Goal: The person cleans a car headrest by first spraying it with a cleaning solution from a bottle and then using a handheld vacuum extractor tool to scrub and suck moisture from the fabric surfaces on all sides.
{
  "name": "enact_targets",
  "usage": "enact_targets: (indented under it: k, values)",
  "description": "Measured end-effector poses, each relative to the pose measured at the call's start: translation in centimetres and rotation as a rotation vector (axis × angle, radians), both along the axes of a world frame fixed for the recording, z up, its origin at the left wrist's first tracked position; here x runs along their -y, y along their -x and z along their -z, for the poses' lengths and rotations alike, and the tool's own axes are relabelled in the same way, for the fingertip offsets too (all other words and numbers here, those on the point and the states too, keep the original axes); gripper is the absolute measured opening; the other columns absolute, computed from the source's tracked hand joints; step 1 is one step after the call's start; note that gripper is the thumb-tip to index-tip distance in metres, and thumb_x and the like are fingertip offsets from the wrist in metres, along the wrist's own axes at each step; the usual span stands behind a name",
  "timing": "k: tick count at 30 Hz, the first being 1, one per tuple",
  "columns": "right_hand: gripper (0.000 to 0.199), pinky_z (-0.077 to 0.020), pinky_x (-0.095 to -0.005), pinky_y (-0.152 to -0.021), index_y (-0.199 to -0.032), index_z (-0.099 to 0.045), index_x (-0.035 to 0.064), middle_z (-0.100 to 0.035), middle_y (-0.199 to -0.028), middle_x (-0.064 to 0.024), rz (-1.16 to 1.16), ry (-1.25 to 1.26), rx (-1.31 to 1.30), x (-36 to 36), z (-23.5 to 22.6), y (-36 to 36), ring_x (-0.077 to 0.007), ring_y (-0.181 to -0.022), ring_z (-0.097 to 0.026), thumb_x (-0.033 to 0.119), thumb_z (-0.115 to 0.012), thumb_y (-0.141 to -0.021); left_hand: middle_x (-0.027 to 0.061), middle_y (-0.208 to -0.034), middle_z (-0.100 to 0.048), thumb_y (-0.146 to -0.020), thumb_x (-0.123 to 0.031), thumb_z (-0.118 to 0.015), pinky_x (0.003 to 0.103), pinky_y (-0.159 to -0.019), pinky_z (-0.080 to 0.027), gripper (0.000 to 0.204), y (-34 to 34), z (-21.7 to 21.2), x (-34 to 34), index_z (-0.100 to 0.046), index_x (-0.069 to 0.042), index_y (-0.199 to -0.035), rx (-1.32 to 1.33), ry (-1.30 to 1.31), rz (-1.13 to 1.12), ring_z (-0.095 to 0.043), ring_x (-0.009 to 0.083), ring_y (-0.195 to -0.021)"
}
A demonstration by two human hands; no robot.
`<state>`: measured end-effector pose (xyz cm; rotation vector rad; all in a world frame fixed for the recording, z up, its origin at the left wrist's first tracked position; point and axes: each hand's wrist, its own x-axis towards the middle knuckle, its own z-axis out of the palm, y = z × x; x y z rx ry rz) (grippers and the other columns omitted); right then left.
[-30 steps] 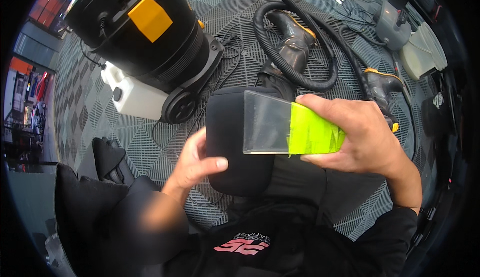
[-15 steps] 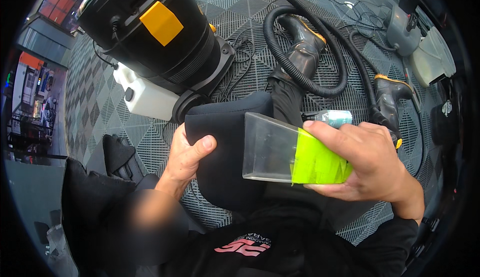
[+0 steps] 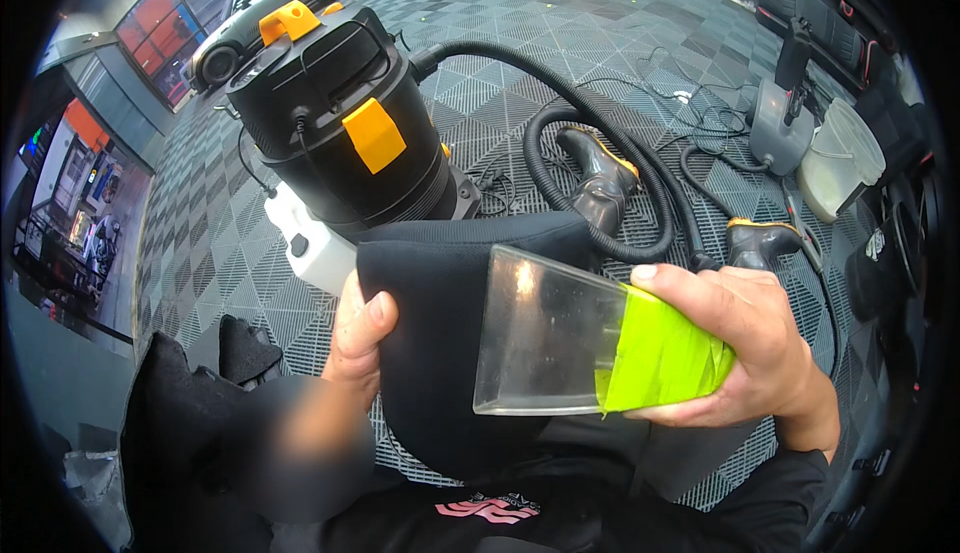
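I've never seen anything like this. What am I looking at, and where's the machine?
There is no robot: these are a person's own bare hands. Every picture comes from one wide, curved-looking camera worn on the person's head and looking down, so left in the picture is the person's left.

The left hand grips the edge of a black padded piece. The right hand holds a clear plastic piece by its end wrapped in green tape. It overlaps the padded piece in view; whether they touch, I can't tell.

Beyond, on the grey patterned floor, stand a black drum-shaped machine with a ribbed hose, and a white jug.
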<state>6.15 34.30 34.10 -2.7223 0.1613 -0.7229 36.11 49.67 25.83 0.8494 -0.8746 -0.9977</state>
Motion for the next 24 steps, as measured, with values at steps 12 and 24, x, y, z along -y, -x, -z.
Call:
enact_targets:
  k: [12, 24]
  values:
    - [0.080, -0.0542, -0.0385, -0.066, -0.134, -0.061, 0.0090, -0.068, -0.081, -0.0075, -0.022, -0.055, -0.219, 1.0, 7.7, -4.4, -0.0293, -0.068, -0.067, 0.034, -0.091, -0.065, 0.0140, -0.132, -0.065, -0.097, -0.041, -0.068, 0.037, -0.104, -0.051, 0.063, -1.8, 14.6, -2.3, -0.053, 0.003, -0.139, -0.356, -0.106, 0.123, -0.065, 0.0242, -0.119]
    - [0.080, -0.0536, -0.0413, -0.061, -0.136, -0.059, 0.0160, -0.065, -0.076, -0.0073, -0.031, -0.141, -0.300, 2.7, 13.2, -9.3, -0.0304, -0.067, -0.067, 0.033, -0.090, -0.064, 0.0125, -0.141, -0.059, -0.104, -0.061, -0.040, 0.040, -0.105, -0.052, 0.072, -5.3, 22.2, -6.1, -0.049, -0.004, -0.147, -0.632, -0.160, 0.080, -0.060, 0.0253, -0.127]
